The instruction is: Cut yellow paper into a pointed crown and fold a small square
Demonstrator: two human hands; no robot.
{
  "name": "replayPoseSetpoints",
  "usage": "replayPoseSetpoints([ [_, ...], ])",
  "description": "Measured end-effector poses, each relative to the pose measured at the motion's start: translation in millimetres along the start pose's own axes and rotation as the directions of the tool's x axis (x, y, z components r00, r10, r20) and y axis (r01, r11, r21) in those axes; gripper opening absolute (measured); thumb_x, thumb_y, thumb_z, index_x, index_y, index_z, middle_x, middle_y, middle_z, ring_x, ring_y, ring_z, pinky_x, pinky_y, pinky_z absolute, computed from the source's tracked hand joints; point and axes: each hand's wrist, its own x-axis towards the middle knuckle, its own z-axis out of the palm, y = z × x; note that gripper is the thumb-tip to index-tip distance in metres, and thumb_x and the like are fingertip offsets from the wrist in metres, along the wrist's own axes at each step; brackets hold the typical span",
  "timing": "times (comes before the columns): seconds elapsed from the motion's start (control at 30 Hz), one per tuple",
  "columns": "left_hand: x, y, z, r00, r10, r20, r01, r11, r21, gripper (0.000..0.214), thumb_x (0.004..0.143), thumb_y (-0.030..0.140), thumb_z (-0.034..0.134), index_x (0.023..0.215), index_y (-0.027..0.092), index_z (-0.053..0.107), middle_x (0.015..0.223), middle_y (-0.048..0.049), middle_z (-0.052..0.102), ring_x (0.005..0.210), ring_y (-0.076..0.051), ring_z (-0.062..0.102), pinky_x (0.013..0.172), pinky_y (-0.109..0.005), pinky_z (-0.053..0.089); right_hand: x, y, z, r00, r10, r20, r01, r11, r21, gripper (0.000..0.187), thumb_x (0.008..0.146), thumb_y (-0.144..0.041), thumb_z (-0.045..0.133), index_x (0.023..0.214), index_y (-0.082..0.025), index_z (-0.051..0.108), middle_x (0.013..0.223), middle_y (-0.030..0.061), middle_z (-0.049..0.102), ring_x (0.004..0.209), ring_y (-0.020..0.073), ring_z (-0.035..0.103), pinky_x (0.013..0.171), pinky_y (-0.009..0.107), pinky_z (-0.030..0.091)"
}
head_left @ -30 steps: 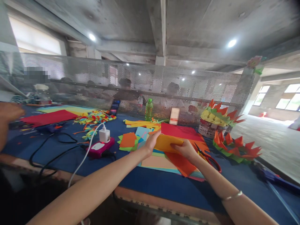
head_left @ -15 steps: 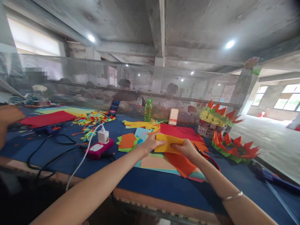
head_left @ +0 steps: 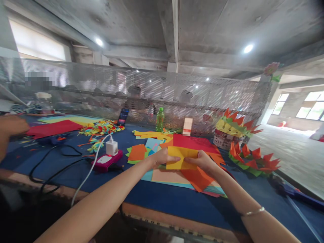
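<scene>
A yellow sheet of paper [head_left: 181, 163] is held up between both my hands, above a pile of coloured sheets. My left hand [head_left: 162, 156] grips its left side, thumb laid across the front. On the right side, my right hand [head_left: 202, 160] pinches it the same way, the two thumbs pointing toward each other. Below lie a peach sheet [head_left: 167, 176] and an orange sheet [head_left: 198, 180], with a red sheet [head_left: 193, 141] behind. Small orange and green squares [head_left: 136, 152] rest left of my left hand. The fingers behind the yellow paper are hidden.
A magenta power strip [head_left: 107, 161] with a white charger [head_left: 111, 147] and cables lies left. Paper crowns [head_left: 255, 162] and a glue gun [head_left: 291, 189] are at right. A green bottle [head_left: 160, 119] stands behind. Another person's hand [head_left: 12, 126] shows at far left.
The yellow paper has tilted to face me more and shows more of its surface. Both hands have shifted slightly, still holding it. The other person's hand at left has moved a little.
</scene>
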Motion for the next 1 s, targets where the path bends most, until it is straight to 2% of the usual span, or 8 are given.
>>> replayPoseSetpoints([
  [0.2,-1,-8,2.3,1.000,-0.026,-0.006,0.026,0.999,0.036,0.048,0.069,0.052,0.077,0.101,0.016,0.069,0.070,-0.0065,0.068,0.051,-0.016,0.061,0.054,-0.029,0.049,2,5,-2,0.999,-0.020,0.029,0.021,1.000,-0.019,0.055,0.053,-0.049,0.085,0.095,-0.014,0.076,0.100,0.0120,0.076,0.089,0.0299,0.072,0.078,0.040,0.057],
  [0.3,2,-12,0.1,1.000,-0.011,-0.005,0.011,0.999,0.049,0.050,0.069,0.051,0.078,0.102,0.016,0.068,0.075,-0.0080,0.069,0.057,-0.017,0.063,0.056,-0.028,0.049,3,7,-3,0.999,-0.026,0.026,0.026,1.000,-0.011,0.056,0.053,-0.049,0.085,0.096,-0.015,0.076,0.098,0.0107,0.076,0.088,0.0293,0.072,0.079,0.040,0.057],
  [0.43,6,-14,-3.2,0.998,0.056,-0.025,-0.053,0.992,0.114,0.051,0.062,0.041,0.084,0.103,0.015,0.069,0.088,-0.0086,0.070,0.070,-0.018,0.065,0.062,-0.027,0.050,2,7,-3,0.998,-0.028,0.061,0.027,0.999,0.017,0.050,0.055,-0.046,0.085,0.094,-0.015,0.077,0.093,0.0089,0.077,0.084,0.0268,0.072,0.080,0.037,0.055],
  [0.53,6,-14,0.2,0.999,0.003,-0.042,0.001,0.997,0.078,0.045,0.065,0.044,0.081,0.096,0.015,0.069,0.076,-0.0061,0.069,0.060,-0.016,0.061,0.055,-0.026,0.047,2,6,-2,0.997,-0.031,0.065,0.029,0.999,0.019,0.050,0.054,-0.047,0.086,0.092,-0.016,0.077,0.090,0.0072,0.077,0.083,0.0263,0.071,0.082,0.038,0.055],
  [0.7,1,-9,5.1,0.995,-0.052,-0.088,0.059,0.995,0.076,0.042,0.064,0.047,0.081,0.089,0.016,0.069,0.073,-0.0064,0.069,0.055,-0.016,0.061,0.053,-0.027,0.047,5,10,-3,0.998,-0.021,0.064,0.019,0.999,0.031,0.052,0.054,-0.047,0.086,0.095,-0.016,0.076,0.091,0.0057,0.076,0.084,0.0247,0.071,0.084,0.038,0.054],
  [0.9,3,-6,-2.5,0.999,-0.041,0.011,0.038,0.980,0.193,0.041,0.068,0.050,0.078,0.091,0.017,0.067,0.070,-0.0066,0.070,0.055,-0.017,0.063,0.049,-0.024,0.044,6,11,-4,0.998,-0.033,0.053,0.030,0.998,0.054,0.058,0.053,-0.044,0.087,0.102,-0.017,0.074,0.102,0.0054,0.075,0.091,0.0247,0.070,0.086,0.036,0.054],
  [1.0,4,-7,-3.3,0.999,-0.036,-0.010,0.038,0.979,0.201,0.043,0.065,0.049,0.080,0.089,0.016,0.067,0.070,-0.0059,0.069,0.054,-0.017,0.062,0.048,-0.024,0.044,4,8,-3,0.998,-0.033,0.044,0.031,0.998,0.052,0.060,0.051,-0.046,0.088,0.100,-0.015,0.074,0.099,0.0057,0.076,0.091,0.0256,0.069,0.084,0.035,0.054],
])
